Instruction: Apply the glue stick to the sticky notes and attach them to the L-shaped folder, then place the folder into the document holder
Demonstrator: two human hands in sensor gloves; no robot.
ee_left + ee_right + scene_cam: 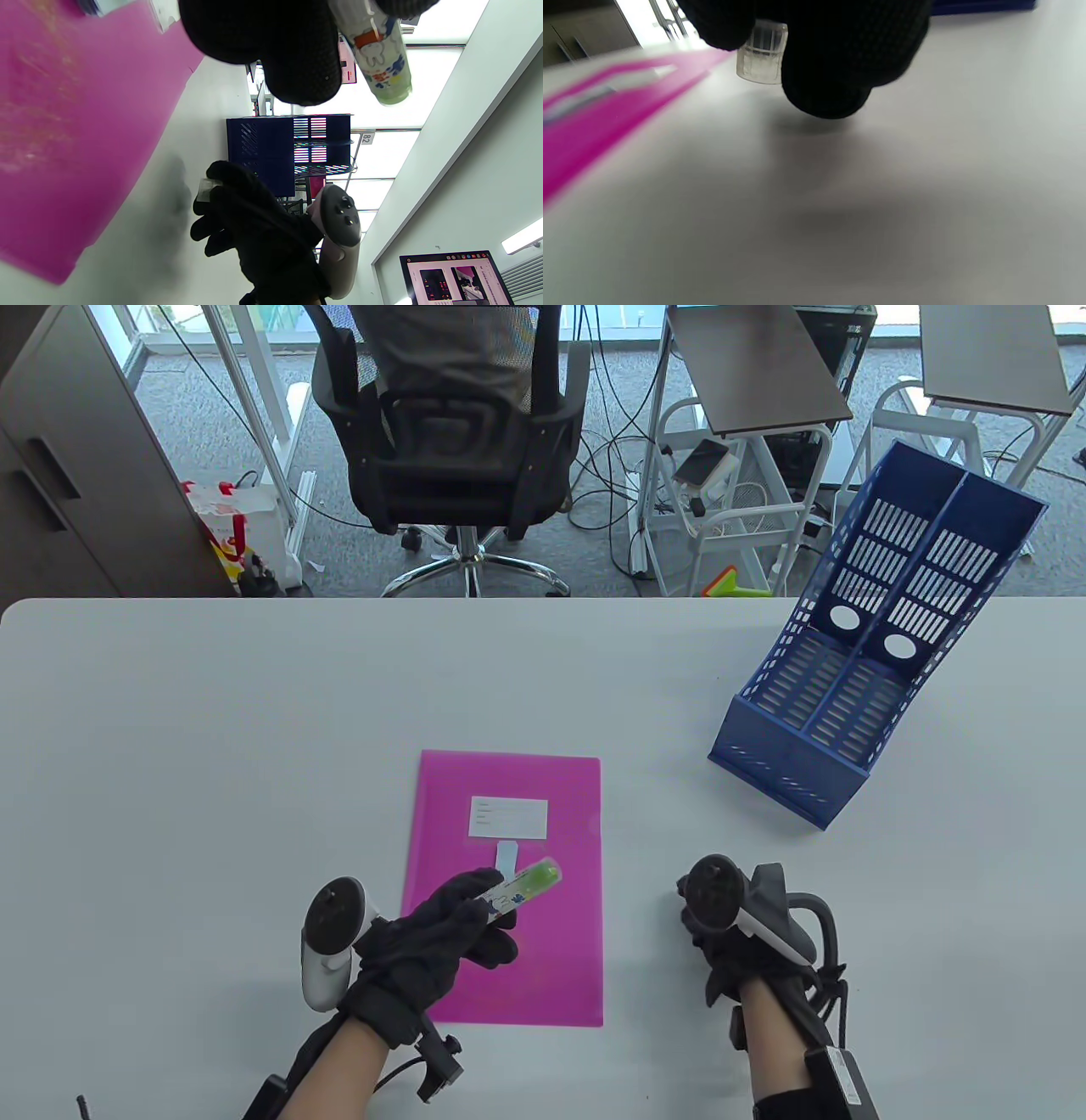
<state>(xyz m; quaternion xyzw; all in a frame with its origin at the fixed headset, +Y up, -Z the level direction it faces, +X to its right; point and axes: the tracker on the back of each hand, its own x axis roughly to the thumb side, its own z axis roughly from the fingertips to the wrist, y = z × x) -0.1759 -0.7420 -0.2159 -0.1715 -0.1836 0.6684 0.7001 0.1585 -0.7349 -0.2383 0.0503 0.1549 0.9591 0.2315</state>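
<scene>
Gripping the glue stick (524, 887), the left hand (441, 937) is curling its fingers round the tube and hovering over the lower half of the pink L-shaped folder (509, 891), tube pointing up and right. Right hand (730, 933) is sitting just right of the folder, low over the bench (212, 746), fingers pinching a small clear cap (762, 53), seen in the right wrist view. So the stick is looking uncapped, or about to be recapped; cannot tell which. A small white strip (506, 855), probably the sticky note, is lying on the folder just beyond the left fingertips, below a white label (507, 817). Whether the strip is glued down yet is not showing. Blue document holder (865, 661) is standing well apart, far right. Step in hand, judging: gluing or attaching. Next move is calling for either rubbing glue on or recapping, then sliding the folder into a holder slot.
</scene>
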